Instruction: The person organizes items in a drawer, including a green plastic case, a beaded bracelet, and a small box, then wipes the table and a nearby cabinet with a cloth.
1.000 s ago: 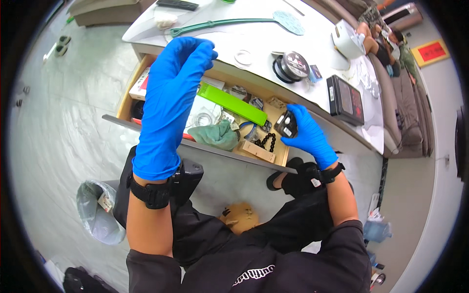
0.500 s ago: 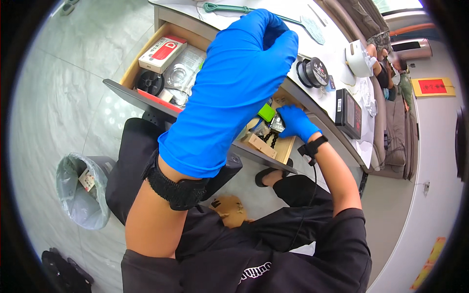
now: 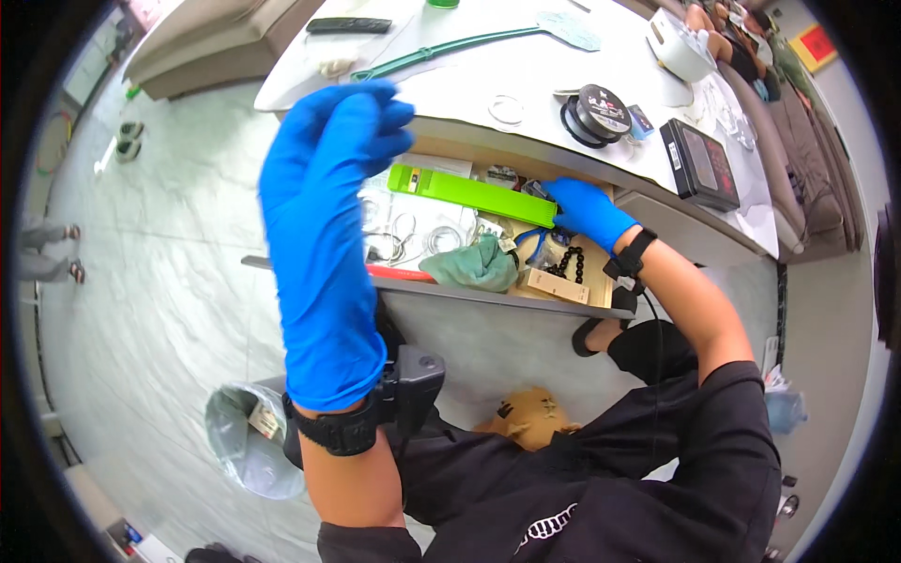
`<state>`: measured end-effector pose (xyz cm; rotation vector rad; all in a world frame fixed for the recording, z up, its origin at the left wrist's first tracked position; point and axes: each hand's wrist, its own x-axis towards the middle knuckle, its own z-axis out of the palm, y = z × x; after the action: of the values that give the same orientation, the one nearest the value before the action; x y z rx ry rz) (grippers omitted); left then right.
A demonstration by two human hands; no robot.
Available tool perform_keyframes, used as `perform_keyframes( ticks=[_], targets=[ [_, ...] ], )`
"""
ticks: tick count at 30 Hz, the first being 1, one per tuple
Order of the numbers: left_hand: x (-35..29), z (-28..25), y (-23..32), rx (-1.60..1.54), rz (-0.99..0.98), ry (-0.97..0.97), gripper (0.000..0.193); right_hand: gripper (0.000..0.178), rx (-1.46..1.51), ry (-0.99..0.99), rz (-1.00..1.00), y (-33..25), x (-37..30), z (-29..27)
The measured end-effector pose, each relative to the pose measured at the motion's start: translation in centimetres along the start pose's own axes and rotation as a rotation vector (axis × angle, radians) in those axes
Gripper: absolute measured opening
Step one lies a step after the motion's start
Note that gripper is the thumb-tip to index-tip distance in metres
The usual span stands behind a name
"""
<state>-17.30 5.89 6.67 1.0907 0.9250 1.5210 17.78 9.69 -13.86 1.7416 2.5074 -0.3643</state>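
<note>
My left hand, in a long blue glove, is raised over the left part of the drawer. Its fingers are loosely bent and a little apart, with nothing visible in them. At the drawer's right end, my right hand, also gloved in blue, has bent fingers on a small dark item I cannot make out. Beside it lies a long bright green case. Nearer to me are a blue-handled tool, a black bead string, a small beige box and a crumpled green cloth.
On the white tabletop are a green fly swatter, black line spools and a black boxy device. A lined waste bin and a plush toy are on the floor. Another person sits beyond the table.
My left hand has swung left and away from over the drawer's middle, uncovering the green case and cloth. My right hand remains at the drawer's right end. The view has turned leftward.
</note>
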Motion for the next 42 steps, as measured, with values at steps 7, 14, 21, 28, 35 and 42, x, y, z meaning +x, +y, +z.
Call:
perform_keyframes(
  ticks=[7, 14, 21, 28, 35, 42],
  targets=[
    [-0.7, 0.6, 0.4, -0.022, -0.051, 0.052, 0.023, 0.049, -0.161, -0.008, -0.076, -3.8, 2.0, 0.4],
    [-0.1, 0.2, 0.5, -0.002, -0.046, 0.033, 0.025, 0.034, 0.309, 0.089, -0.209, -1.8, 0.4, -1.3],
    [-0.3, 0.4, 0.0, -0.039, -0.079, 0.001, 0.024, 0.038, 1.428, -0.460, 0.190, -2.4, -5.3, -6.7],
    [-0.6, 1.7, -0.8, -0.031, -0.128, 0.169, 0.030, 0.051, 1.564, -0.244, 0.074, -7.2, -11.2, -13.9],
    [-4.7, 4.9, -4.2, -0.231, -0.140, -0.389, 0.059, 0.056, 0.177, 0.792, -0.183, -13.0, -15.1, -17.5],
    [-5.5, 7.4, -2.2, -0.385, -0.252, -0.494, 0.066, 0.063, -0.001, 0.839, -0.126, -12.5, -15.8, -17.5]
  ],
)
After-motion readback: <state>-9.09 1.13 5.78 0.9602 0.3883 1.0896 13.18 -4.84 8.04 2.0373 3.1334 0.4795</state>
